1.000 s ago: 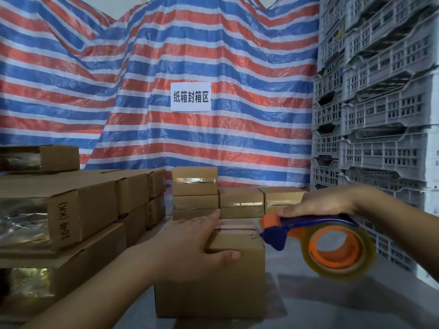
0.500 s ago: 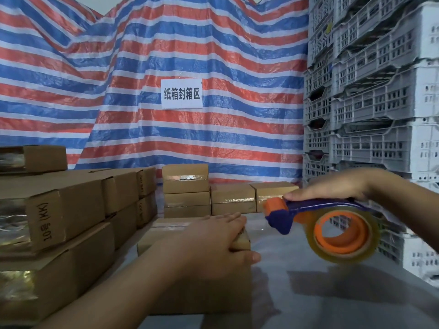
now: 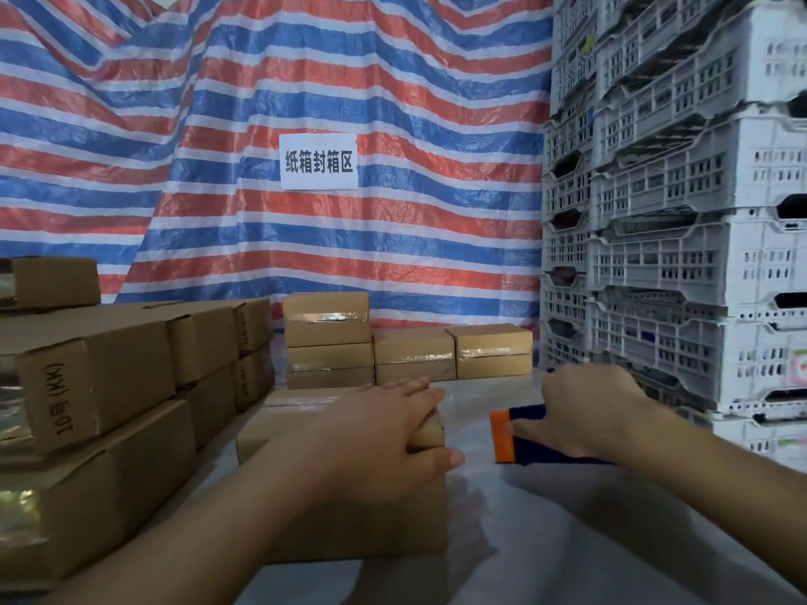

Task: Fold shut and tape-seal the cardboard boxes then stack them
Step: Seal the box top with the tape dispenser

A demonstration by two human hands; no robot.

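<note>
Right hand [image 3: 587, 412] curled round the blue-and-orange tape dispenser [image 3: 522, 436], held low over the grey table [image 3: 546, 539], roll hidden behind the hand. Left hand [image 3: 384, 434] grips the near-centre cardboard box [image 3: 297, 412]: fingers flat on its closed top, thumb hooked down the right side. Tape on that box too blurred to confirm. Far centre: 4 sealed boxes [image 3: 414, 355], 2 stacked at left, 2 single beside them. Left: box stack [image 3: 87, 386], at least 7 visible. Right: white plastic crates [image 3: 677, 211] stacked in 2 columns. Striped tarp [image 3: 218, 102] behind, 1 paper sign [image 3: 319, 161] on it
</note>
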